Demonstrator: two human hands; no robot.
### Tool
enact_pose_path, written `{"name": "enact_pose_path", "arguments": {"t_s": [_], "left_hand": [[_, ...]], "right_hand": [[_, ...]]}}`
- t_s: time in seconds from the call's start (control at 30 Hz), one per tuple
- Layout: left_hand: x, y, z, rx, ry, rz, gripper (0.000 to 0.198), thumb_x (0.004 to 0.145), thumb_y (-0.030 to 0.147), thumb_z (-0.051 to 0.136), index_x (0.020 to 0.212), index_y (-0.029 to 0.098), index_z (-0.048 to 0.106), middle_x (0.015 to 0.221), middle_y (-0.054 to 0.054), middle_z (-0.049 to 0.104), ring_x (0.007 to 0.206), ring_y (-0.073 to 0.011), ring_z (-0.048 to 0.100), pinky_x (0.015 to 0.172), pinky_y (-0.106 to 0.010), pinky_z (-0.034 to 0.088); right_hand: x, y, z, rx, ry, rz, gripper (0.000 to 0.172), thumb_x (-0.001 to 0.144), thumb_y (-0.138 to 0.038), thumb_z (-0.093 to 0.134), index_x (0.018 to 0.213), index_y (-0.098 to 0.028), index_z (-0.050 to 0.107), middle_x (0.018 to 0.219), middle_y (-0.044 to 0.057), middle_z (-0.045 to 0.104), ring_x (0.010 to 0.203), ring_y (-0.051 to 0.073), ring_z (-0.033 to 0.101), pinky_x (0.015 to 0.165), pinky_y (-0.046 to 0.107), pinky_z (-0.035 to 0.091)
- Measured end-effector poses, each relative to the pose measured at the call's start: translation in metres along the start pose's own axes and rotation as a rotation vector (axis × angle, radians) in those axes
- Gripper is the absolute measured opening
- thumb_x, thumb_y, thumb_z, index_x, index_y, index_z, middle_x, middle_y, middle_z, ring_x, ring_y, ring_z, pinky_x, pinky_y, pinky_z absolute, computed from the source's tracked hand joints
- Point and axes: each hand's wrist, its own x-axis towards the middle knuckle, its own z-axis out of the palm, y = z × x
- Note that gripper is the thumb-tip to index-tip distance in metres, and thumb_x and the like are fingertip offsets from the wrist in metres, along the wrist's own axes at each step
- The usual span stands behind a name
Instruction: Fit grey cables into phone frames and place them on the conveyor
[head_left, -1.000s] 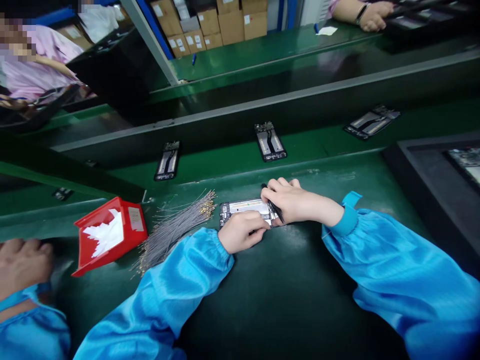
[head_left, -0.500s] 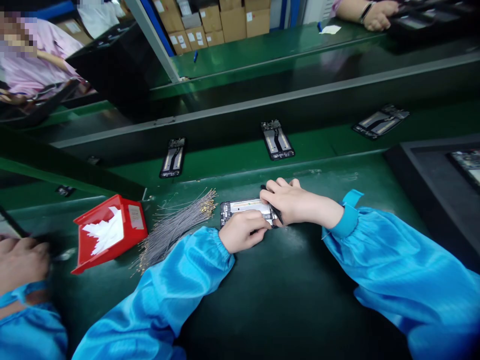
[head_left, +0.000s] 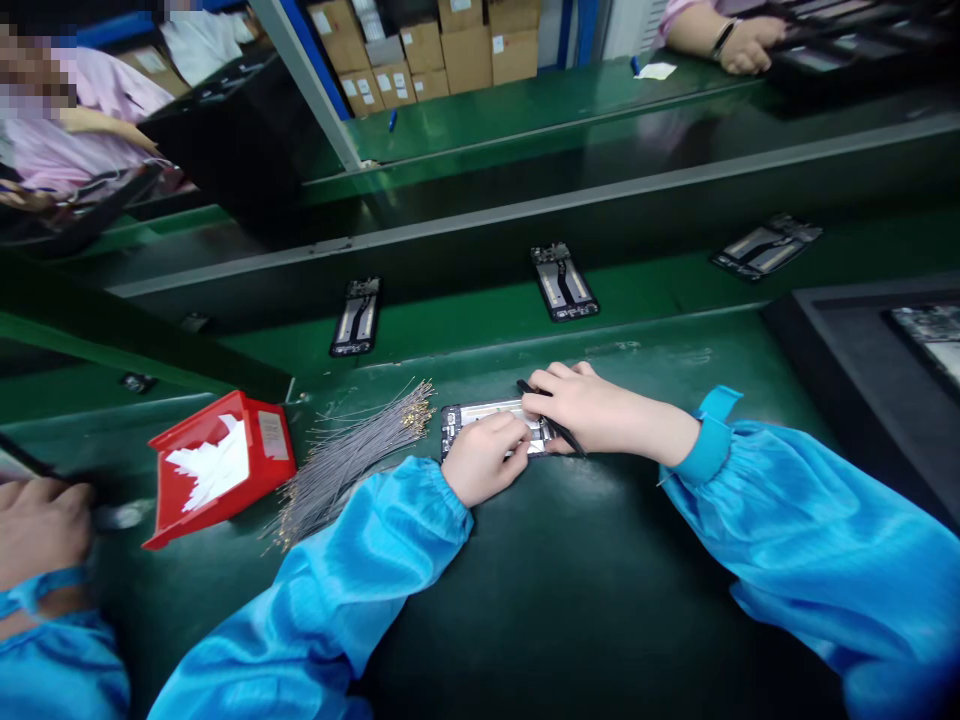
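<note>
An opened phone (head_left: 471, 412) lies lengthwise on the green bench, its silver inner side facing up. My left hand (head_left: 486, 455) is over its near edge, thumb and fingers pinched together; whatever they hold is hidden. Wrapped over the phone's right end, my right hand (head_left: 581, 405) grips a slim black tool (head_left: 568, 437), which slants across under the fingers. Its exact kind and its tip are hard to make out. Left of the phone lies a bundle of thin grey cables (head_left: 352, 455) with gold-coloured ends.
A red bin (head_left: 271, 440) with white strips (head_left: 214, 465) stands left of the cables. Beyond the bench, several opened phones (head_left: 565, 283) lie on a green strip. A black tray (head_left: 832, 330) is at right. A co-worker's hand (head_left: 41, 530) is at far left.
My left fingers have curled in more tightly over the phone. My right hand has shifted slightly, so more of the black tool shows. The phones on the far strip have moved a little right.
</note>
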Motion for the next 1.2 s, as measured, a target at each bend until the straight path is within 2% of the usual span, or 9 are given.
{"name": "enact_pose_path", "arguments": {"t_s": [0.67,0.8,1.0,1.1,1.2], "left_hand": [[0.003,0.002,-0.002,0.007,0.003,0.017,0.011,0.075,0.012,0.040,0.068,0.017,0.048,0.063,0.001,0.048,0.058,-0.0109,0.044,0.056,-0.022,0.038],[0.001,0.001,-0.006,-0.026,-0.063,0.063,0.010,0.072,0.012,0.042,0.067,0.017,0.049,0.062,0.001,0.049,0.057,-0.0105,0.044,0.054,-0.021,0.037],[0.002,0.003,-0.010,-0.009,-0.136,0.156,0.013,0.072,0.012,0.040,0.066,0.017,0.051,0.064,0.000,0.053,0.059,-0.0111,0.047,0.055,-0.021,0.037],[0.002,0.003,-0.009,0.002,-0.127,0.166,0.013,0.073,0.012,0.041,0.067,0.017,0.051,0.064,-0.001,0.053,0.060,-0.0112,0.047,0.056,-0.021,0.037],[0.000,0.003,-0.008,0.008,-0.114,0.150,0.013,0.074,0.013,0.041,0.069,0.017,0.052,0.064,0.000,0.052,0.059,-0.0109,0.047,0.056,-0.021,0.038]], "right_hand": [[0.008,-0.013,-0.014,-0.100,-0.061,0.033,0.022,0.078,-0.021,0.053,0.100,-0.017,0.053,0.098,0.012,0.049,0.089,0.027,0.048,0.066,0.037,0.037],[0.013,-0.019,-0.021,-0.048,-0.172,0.105,0.025,0.076,-0.018,0.054,0.101,-0.017,0.052,0.104,0.014,0.048,0.094,0.028,0.046,0.065,0.038,0.040],[0.026,-0.027,-0.031,0.013,-0.327,0.219,0.042,0.064,-0.015,0.064,0.104,-0.018,0.050,0.110,0.014,0.045,0.100,0.031,0.042,0.065,0.038,0.042],[0.022,-0.018,-0.022,0.054,-0.245,0.183,0.034,0.067,-0.018,0.061,0.099,-0.017,0.051,0.106,0.013,0.047,0.095,0.029,0.044,0.066,0.037,0.040],[0.007,-0.003,-0.004,0.168,-0.037,0.095,0.020,0.075,-0.024,0.054,0.094,-0.018,0.051,0.097,0.010,0.049,0.087,0.023,0.045,0.069,0.034,0.037]]}}
